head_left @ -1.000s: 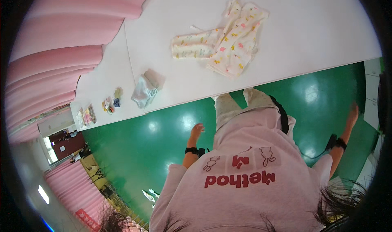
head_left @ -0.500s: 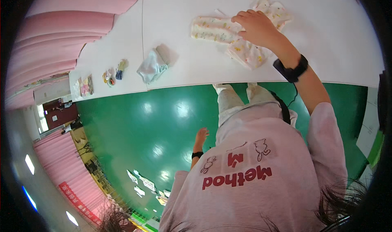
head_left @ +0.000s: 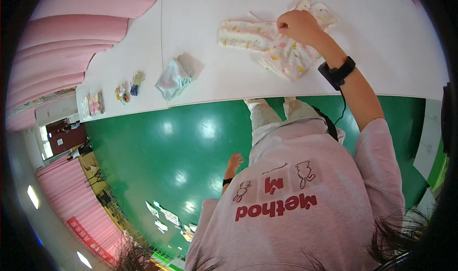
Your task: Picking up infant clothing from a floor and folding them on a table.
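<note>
A small white baby garment with a colourful print lies spread on the white table. One narrow part points left, and a thin white tie sticks out beside it. My right hand is over the middle of the garment, fingers curled in and closed on its cloth; the fingertips are partly hidden. Low at my left side, away from the table, hangs my left hand. It holds nothing, and its fingers are loosely apart.
A crumpled light-blue cloth lies left of the garment. Farther left are small bundled items and a stack of flat packets. Pink curtains hang along the table's far left side. White pieces lie on the green floor.
The fingers of my right hand have gone from stretched out to curled in on the garment. The left hand stays at my side. The whole view has shifted slightly.
</note>
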`<state>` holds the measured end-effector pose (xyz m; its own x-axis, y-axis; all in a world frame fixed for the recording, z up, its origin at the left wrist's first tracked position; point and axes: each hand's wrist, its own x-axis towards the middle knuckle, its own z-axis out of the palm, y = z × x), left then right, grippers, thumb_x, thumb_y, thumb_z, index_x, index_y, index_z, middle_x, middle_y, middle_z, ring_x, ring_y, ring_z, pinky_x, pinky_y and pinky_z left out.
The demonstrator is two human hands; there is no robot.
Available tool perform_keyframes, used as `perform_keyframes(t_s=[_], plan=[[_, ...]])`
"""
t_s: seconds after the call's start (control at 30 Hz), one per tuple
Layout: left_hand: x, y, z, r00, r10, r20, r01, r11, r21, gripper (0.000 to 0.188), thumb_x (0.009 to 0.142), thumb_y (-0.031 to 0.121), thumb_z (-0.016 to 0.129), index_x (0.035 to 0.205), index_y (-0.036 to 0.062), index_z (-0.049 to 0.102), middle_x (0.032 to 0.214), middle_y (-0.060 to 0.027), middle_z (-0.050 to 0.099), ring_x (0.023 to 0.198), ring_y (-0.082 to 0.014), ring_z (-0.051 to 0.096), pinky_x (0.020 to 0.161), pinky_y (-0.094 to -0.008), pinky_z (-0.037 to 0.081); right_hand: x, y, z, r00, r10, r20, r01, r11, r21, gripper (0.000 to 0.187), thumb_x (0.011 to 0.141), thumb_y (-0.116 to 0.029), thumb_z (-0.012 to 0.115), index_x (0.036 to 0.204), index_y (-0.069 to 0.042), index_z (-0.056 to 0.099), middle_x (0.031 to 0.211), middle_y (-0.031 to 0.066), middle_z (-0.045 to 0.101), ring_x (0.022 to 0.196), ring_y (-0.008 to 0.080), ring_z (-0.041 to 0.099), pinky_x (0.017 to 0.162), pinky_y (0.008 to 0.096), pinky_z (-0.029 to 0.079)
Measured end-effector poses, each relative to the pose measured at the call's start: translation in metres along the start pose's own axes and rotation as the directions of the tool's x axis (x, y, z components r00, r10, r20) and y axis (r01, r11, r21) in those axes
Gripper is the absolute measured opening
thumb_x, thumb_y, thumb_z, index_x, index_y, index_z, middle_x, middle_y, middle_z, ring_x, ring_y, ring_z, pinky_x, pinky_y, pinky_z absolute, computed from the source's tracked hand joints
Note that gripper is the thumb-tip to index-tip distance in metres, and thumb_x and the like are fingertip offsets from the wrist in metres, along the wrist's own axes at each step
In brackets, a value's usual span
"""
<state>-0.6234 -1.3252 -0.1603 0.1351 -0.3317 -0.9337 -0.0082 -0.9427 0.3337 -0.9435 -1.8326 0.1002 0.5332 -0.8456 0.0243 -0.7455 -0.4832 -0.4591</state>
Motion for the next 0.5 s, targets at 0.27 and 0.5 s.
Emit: perform_keyframes(t_s=[0.27,0.5], plan=[[0.002,0.056,-0.008,0.971,0.145,-0.19,-0.141,0.989,0.03,0.035,0.082,0.027,0.043,0.111,0.0088,0.05,0.097,-0.0053,0.06,0.078,-0.0158,0.06,0.059,-0.0276,0.042,-0.148,0.136,-0.069,0.869,0.41,-0.278,-0.276,0.867,0.415,0.02,0.076,-0.016,0.056,0.084,0.002,0.058,0.076,0.0069,0.058,0.072,0.0129,0.053,0.068,0.0256,0.042],[-0.001,0.082,-0.008,0.981,0.192,-0.04,-0.172,0.94,0.294,0.035,0.083,0.028,0.043,0.112,0.0096,0.049,0.101,-0.0065,0.059,0.079,-0.0166,0.06,0.061,-0.0288,0.043,-0.555,0.274,-0.1,0.207,0.853,-0.479,-0.873,0.382,0.303,0.034,0.081,-0.026,0.052,0.105,-0.003,0.056,0.103,0.0108,0.059,0.097,0.0189,0.053,0.081,0.0294,0.041]])
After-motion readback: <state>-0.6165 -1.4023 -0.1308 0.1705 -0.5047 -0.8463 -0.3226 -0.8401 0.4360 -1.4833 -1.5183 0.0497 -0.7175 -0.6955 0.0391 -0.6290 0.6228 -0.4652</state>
